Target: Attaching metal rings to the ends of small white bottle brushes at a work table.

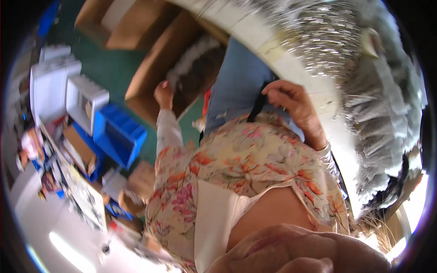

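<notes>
Head cam is pointing almost straight down the person's own front here, so most of the frame is a floral shirt (236, 168) and blue jeans (239, 86). The right hand (291, 102) sits at about 1 o'clock from the picture's centre, curled in against the waist with its fingers closed round a thin black strap (257, 107) that runs down toward 7 o'clock from the grip; so the strap is right in the hand, pressed to the jeans. The left hand (164, 93) is up at about 11 o'clock, arm stretched out in a pale sleeve, reaching into a big open cardboard box (150, 68). Its fingers look bent, but I can't tell if they've actually got anything, too blurry. Some fluffy white stuff (193, 57) lies in the box just at 1 o'clock of that hand, close but whether it touches I can't say. Room-wise: right of the right hand a curved white table edge (291, 63) sweeps from 12 to 4 o'clock, very close, with a heap of silvery tinsel (332, 41) piled beyond it. Left of the box there's green floor (109, 68), then a blue bin (120, 132) and a white crate (84, 98) at 9 o'clock, well apart from both hands.
</notes>
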Available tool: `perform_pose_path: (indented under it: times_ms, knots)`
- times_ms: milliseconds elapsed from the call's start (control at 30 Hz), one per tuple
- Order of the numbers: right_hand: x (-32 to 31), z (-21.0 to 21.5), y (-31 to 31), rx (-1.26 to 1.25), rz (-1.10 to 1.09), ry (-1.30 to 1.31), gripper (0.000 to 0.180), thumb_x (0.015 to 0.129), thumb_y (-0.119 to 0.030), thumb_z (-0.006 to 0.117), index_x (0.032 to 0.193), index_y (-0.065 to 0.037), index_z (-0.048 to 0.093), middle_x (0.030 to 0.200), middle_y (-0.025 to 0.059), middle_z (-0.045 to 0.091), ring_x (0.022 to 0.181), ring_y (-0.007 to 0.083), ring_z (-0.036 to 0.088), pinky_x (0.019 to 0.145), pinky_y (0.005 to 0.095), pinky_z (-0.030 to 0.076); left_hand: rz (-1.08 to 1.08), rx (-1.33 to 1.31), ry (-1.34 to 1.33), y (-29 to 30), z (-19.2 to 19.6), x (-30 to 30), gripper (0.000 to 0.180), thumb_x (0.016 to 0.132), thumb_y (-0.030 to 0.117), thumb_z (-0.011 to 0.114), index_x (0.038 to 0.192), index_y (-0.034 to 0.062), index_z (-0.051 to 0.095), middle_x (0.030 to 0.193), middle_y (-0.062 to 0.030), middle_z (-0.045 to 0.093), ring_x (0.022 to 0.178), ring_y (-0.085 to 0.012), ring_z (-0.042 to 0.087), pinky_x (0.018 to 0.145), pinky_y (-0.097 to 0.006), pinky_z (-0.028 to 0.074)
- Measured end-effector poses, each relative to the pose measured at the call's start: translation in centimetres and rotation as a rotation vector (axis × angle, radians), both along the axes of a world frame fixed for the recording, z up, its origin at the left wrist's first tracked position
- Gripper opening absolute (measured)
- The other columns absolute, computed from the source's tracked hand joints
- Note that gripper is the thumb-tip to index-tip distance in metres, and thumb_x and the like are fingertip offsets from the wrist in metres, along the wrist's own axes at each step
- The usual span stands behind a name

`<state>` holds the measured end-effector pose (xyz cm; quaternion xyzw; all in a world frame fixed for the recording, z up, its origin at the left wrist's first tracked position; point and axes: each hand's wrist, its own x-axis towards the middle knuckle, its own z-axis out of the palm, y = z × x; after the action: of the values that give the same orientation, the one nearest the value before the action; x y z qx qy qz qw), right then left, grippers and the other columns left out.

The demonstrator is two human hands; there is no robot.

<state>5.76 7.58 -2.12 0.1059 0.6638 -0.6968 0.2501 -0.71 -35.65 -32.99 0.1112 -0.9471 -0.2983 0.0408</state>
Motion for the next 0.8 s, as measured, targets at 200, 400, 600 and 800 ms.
perform_pose_path:
  times_ms: [200,400,600,800]
  knots:
    - [1.4,0.9,3.7,-0.101,-0.132,0.144,0.017,0.088,-0.014,0.057,0.096,0.0,0.063,0.081,0.0004,0.059,0.074,0.007,0.051,0.066,0.0211,0.043,-0.128,0.319,0.643,14.1,27.8,-16.2,0.018,0.087,0.014,0.059,0.099,0.0009,0.063,0.092,-0.0078,0.066,0.082,-0.0152,0.061,0.073,-0.027,0.049]
    - [3.7,6.5,8.4,-0.017,-0.381,0.291,0.017,0.088,-0.012,0.057,0.095,0.001,0.063,0.082,0.002,0.06,0.073,0.0077,0.052,0.067,0.022,0.044,-0.846,0.184,0.746,32.7,44.7,-26.3,0.023,0.086,0.019,0.059,0.102,0.0029,0.063,0.09,-0.0063,0.067,0.08,-0.014,0.063,0.073,-0.026,0.048]
    - [7.1,11.3,13.8,0.03,-0.641,0.393,0.017,0.086,-0.012,0.059,0.096,0.002,0.063,0.083,0.0018,0.062,0.072,0.0053,0.051,0.064,0.0202,0.041,-1.026,0.011,-0.023,46.3,44.4,-40.1,0.022,0.082,0.027,0.06,0.082,0.0056,0.066,0.078,-0.0075,0.067,0.071,-0.0124,0.065,0.062,-0.026,0.048]
    - [6.2,18.0,21.8,0.537,-0.612,0.465,0.022,0.085,-0.019,0.058,0.097,-0.001,0.064,0.076,-0.0001,0.059,0.063,0.0058,0.048,0.057,0.0206,0.04,-0.51,-0.593,0.131,47.2,41.4,-43.8,0.038,0.077,0.04,0.064,0.096,0.007,0.067,0.099,-0.0124,0.066,0.098,-0.0319,0.061,0.082,-0.042,0.048]
